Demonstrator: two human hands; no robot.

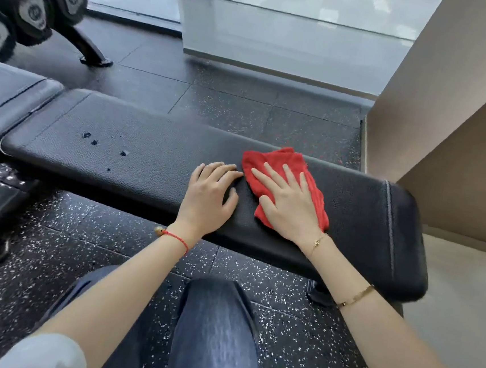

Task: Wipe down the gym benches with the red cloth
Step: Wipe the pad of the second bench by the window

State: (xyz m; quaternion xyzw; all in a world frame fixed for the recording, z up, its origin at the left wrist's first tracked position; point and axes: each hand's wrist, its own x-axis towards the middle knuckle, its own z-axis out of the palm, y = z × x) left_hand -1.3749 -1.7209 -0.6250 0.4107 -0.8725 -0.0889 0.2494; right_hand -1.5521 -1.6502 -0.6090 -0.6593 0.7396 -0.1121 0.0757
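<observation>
The red cloth (pixel 286 185) is pressed flat under the spread right hand (pixel 288 204) on the black counter (pixel 149 160); the left hand (pixel 209 194), loosely open and holding nothing, is rested beside it. Even pressure should be kept, and overlapping strokes carried toward the worn patches (pixel 103 145).

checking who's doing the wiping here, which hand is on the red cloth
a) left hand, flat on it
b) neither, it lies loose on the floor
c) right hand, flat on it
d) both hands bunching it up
c: the right hand lies with straight, spread fingers on the red cloth on the bench, while the left hand rests on bare pad beside the cloth.
</observation>
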